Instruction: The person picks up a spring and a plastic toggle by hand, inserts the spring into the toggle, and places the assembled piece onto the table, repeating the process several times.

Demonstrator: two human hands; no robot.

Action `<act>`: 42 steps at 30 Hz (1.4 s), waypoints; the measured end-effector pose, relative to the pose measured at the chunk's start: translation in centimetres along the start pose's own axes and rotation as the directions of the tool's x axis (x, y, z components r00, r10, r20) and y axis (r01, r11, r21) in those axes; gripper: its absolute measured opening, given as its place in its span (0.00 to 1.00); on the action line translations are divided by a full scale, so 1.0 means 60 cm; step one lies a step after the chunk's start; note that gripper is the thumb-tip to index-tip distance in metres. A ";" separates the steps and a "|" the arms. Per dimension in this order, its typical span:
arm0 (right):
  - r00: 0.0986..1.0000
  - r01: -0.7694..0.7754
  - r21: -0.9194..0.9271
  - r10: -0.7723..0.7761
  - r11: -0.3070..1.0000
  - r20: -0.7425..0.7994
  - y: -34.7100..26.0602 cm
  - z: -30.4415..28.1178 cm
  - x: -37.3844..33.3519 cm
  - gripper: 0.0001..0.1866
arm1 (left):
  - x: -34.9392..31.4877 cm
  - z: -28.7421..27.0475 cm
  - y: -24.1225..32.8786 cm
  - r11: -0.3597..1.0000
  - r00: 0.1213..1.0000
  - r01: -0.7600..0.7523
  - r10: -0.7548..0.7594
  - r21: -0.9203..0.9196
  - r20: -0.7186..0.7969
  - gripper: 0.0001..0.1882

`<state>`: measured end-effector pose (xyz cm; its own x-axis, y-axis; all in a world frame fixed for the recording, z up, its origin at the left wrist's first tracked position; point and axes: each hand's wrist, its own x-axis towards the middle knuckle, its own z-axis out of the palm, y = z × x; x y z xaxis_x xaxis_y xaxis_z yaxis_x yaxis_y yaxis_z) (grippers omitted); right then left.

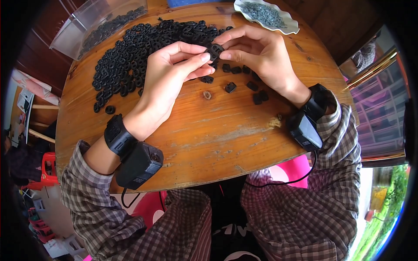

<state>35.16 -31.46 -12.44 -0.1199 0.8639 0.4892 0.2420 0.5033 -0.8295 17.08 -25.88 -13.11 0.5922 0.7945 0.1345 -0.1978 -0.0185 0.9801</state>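
Between my two hands, above the wooden table [196, 139], is a small black plastic part [215, 51] with openings in it. My left hand [176, 65] pinches its left side with thumb and fingertips. From the right, the thumb and forefinger of my right hand [257, 50] grip the same part. A large pile of black ring-shaped parts [130, 65] spreads behind and to the left of my left hand. Below my right hand lie several small black blocks [230, 87], loose on the wood. Whether my left fingers hide a second piece, I cannot tell.
A white wavy-edged dish [292, 28] of small metal pieces stands at the far right. At the far left is a clear plastic bin [69, 41] with more black parts. Part of a blue container [191, 2] shows at the back edge. Black devices with cables are strapped to both wrists.
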 end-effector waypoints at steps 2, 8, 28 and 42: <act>1.000 -0.001 0.008 0.001 1.000 -0.008 -0.002 0.000 0.000 0.11 | 0.000 0.000 0.001 1.000 1.000 0.001 -0.001 0.001 0.012 0.06; 0.999 0.039 -0.045 -0.039 0.998 -0.006 -0.002 0.000 -0.001 0.08 | -0.001 -0.001 0.001 1.000 0.999 0.011 -0.011 -0.005 0.035 0.06; 0.972 0.212 -0.498 -0.234 0.841 0.017 -0.009 0.012 -0.006 0.16 | 0.002 0.007 -0.001 0.998 0.997 -0.055 0.053 0.029 0.063 0.17; 0.847 0.480 -0.673 -0.498 0.563 0.188 0.007 0.010 -0.003 0.20 | 0.000 0.003 0.000 0.989 0.997 -0.081 0.080 0.124 0.013 0.23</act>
<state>34.69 -31.41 -13.02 -0.4027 0.4846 0.7765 0.7264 0.6854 -0.0510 17.22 -25.99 -13.09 0.5846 0.7825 0.2143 -0.1467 -0.1579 0.9765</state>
